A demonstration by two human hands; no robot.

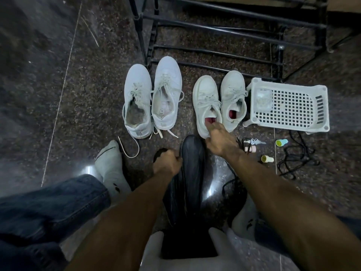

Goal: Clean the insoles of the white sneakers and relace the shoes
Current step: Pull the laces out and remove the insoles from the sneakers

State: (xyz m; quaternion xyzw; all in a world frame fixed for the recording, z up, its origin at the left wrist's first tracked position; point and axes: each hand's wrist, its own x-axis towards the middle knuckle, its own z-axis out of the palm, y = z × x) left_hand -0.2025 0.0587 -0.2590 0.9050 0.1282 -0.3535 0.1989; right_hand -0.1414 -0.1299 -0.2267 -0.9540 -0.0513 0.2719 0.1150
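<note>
The right hand [218,138] reaches to the heel opening of a white sneaker [207,103], its fingers curled over the collar where a red insole [210,120] shows; whether it pinches the insole or only the collar I cannot tell. The left hand [168,163] is clenched on the edge of a black bag [187,173] lying on the floor between the knees. The sneaker's mate [233,98] stands just beside it, also red inside, and another white pair [152,94] sits to the left with loosened laces.

To do this step well, I judge the fingers should hook under the insole at the heel and peel it back slowly, with the shoe braced so it does not slide.

A white basket [289,106] lies to the right, with 2 small bottles [281,142] and a black cord [295,159] nearby. No brand or writing can be read anywhere.
</note>
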